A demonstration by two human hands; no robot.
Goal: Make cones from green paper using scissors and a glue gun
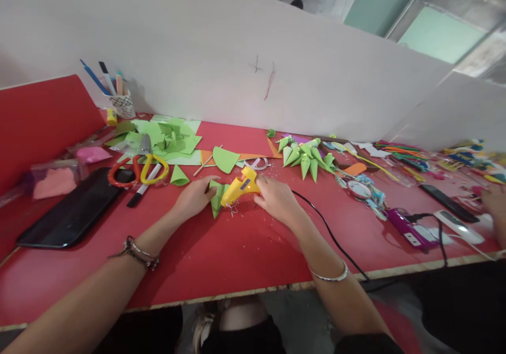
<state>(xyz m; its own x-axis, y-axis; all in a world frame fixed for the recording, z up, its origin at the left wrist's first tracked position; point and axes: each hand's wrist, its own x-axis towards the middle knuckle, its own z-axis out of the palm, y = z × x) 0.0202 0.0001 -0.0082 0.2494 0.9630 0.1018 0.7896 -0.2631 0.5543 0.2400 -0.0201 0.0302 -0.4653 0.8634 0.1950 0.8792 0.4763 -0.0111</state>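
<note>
A yellow glue gun [242, 185] is gripped in my right hand [276, 198], its nozzle pointing down and left. The fingers of my left hand [195, 198] are closed on a folded green paper piece [216, 198], which stands right beside the nozzle. I cannot tell whether nozzle and paper touch. Thin glue strings lie on the table under the nozzle. Just beyond my hands are a flat green paper piece [225, 159] and a small green paper cone [179, 175]. A cluster of green paper cones [304, 156] lies farther back on the right.
Scissors [138, 172], a marker [144, 186] and a black tablet [67, 211] lie to the left, before stacked green paper [169, 137]. The glue gun's black cord [328, 227] runs to the right, near a purple power strip [411, 230]. Another person's hand [494, 206] is at the far right.
</note>
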